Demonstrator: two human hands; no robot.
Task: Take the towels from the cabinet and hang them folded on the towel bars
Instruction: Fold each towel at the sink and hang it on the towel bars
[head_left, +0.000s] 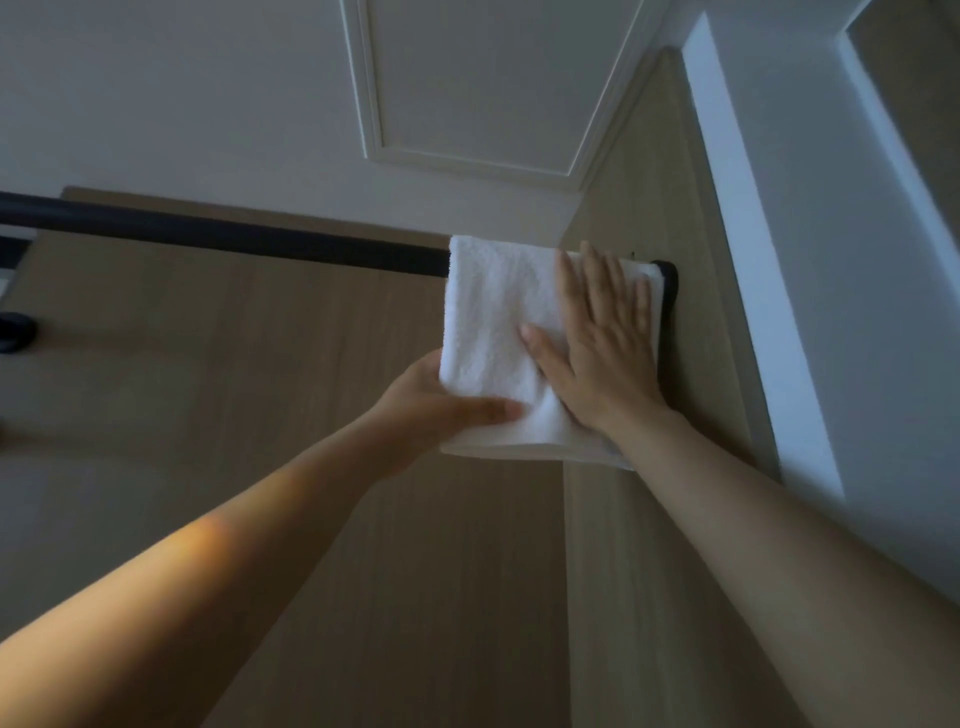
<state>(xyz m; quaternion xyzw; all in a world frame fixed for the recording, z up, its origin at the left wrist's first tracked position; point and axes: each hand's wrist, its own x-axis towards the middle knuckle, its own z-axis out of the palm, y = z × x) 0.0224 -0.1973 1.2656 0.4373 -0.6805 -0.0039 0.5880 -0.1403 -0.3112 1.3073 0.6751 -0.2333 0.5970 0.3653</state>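
A folded white towel (493, 322) hangs over the right end of a black towel bar (260, 241), close to the bar's black wall mount (670, 280). My right hand (602, 338) lies flat on the towel's front with straight, spread fingers. My left hand (441, 405) holds the towel's lower left corner, thumb across the front and fingers hidden behind the cloth. The camera looks upward at the bar.
The bar runs along a beige wood-grain wall (260, 389) that meets a second wall panel in a corner at the right. A white panelled ceiling (467, 78) is above. Another dark fitting (15, 330) shows at the left edge.
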